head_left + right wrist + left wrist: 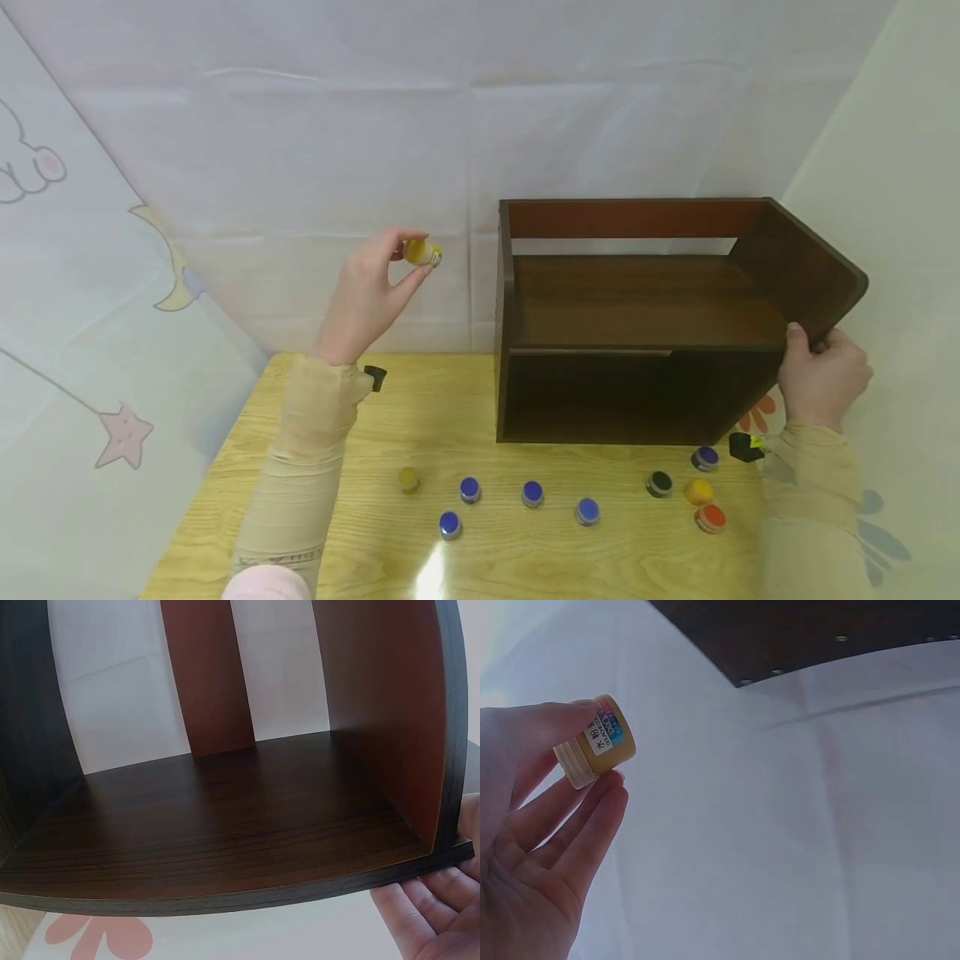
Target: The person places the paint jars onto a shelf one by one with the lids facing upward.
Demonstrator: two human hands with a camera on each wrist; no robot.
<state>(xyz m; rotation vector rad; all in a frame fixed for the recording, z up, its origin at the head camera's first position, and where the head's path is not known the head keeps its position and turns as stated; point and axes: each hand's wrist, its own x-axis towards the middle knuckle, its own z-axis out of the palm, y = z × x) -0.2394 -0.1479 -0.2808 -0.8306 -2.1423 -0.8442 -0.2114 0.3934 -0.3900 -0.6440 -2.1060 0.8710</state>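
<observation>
My left hand [367,287] is raised to the left of the dark brown wooden shelf [645,300], pinching a small paint jar [422,252] between thumb and fingertips. Ochre-yellow paint and a printed label on the jar [604,739] show in the left wrist view. At the shelf's front right corner, my right hand [825,375] grips the board where it meets the side panel. Its fingers [424,904] lie under the board's edge in the right wrist view. The shelf's upper level holds nothing.
On the wooden table [375,417] before the shelf stand several paint jars: an ochre one [408,479], several blue ones [532,493], a black one [659,483], a yellow-orange one [699,492] and a red one [710,518]. White sheeting [337,150] hangs behind.
</observation>
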